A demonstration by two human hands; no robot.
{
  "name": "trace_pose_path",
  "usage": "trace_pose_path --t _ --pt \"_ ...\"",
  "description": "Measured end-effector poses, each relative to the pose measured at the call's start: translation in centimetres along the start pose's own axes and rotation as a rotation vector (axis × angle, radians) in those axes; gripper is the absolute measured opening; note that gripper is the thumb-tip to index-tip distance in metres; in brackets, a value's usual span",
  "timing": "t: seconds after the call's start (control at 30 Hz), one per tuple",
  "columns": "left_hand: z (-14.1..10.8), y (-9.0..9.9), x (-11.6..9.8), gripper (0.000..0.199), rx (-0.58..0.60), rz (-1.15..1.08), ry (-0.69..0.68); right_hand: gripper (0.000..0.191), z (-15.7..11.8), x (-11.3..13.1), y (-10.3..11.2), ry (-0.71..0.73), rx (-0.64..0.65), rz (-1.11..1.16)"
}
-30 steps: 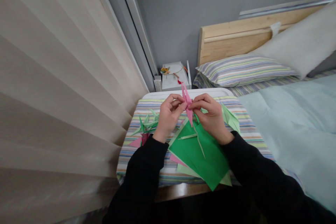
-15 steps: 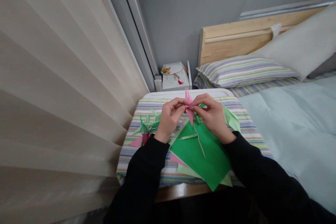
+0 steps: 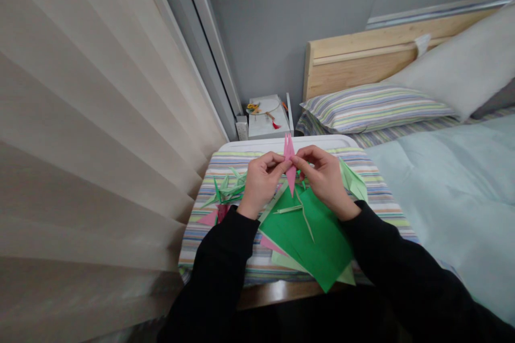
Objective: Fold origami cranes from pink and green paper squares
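While the left hand [image 3: 256, 186] and the right hand [image 3: 326, 179] pinch it from either side, the pink folded paper [image 3: 291, 174] stands upright near the centre of the frame, above the striped cloth [image 3: 251, 268]. Thumbs and forefingers on both hands are drawn close together on its middle. Its main folding looks well advanced: the body is already narrow, with a split tip at the top and a single point below. Whether the creases under the fingers are finished, I cannot tell. At left of centre, the green folded pieces [image 3: 229, 189] already have slender, pointed shapes, though how complete each one is stays unclear. Below the hands, the green sheet [image 3: 317, 236] lies flat and unshaped, with a thin pale strip [image 3: 308, 221] resting across it.
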State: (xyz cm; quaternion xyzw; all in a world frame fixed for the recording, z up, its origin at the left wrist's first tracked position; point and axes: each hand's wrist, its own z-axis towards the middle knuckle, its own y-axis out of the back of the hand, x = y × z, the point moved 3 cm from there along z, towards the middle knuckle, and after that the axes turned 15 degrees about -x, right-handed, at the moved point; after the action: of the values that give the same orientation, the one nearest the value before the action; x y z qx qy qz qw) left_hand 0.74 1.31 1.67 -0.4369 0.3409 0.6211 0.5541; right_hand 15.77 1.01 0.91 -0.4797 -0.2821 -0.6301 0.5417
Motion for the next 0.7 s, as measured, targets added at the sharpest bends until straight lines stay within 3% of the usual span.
trace_pose_path --t 0.3,0.5,0.6,0.7 --pt "-0.39 -0.25 -0.33 0.041 0.087 -0.069 0.152 0.021 0.18 -0.29 0.13 -0.053 -0.036 0.051" --pt "-0.4 -0.23 -0.34 0.036 0.131 -0.04 0.14 0.033 0.3 -0.37 -0.03 -0.14 -0.1 0.138" --pt "-0.31 -0.31 -0.05 0.034 0.118 -0.024 0.134 0.032 0.32 -0.5 -0.02 -0.14 -0.1 0.133" --pt "0.13 0.03 0.27 0.025 0.006 0.028 0.028 0.024 0.21 -0.19 0.28 -0.036 -0.135 0.068"
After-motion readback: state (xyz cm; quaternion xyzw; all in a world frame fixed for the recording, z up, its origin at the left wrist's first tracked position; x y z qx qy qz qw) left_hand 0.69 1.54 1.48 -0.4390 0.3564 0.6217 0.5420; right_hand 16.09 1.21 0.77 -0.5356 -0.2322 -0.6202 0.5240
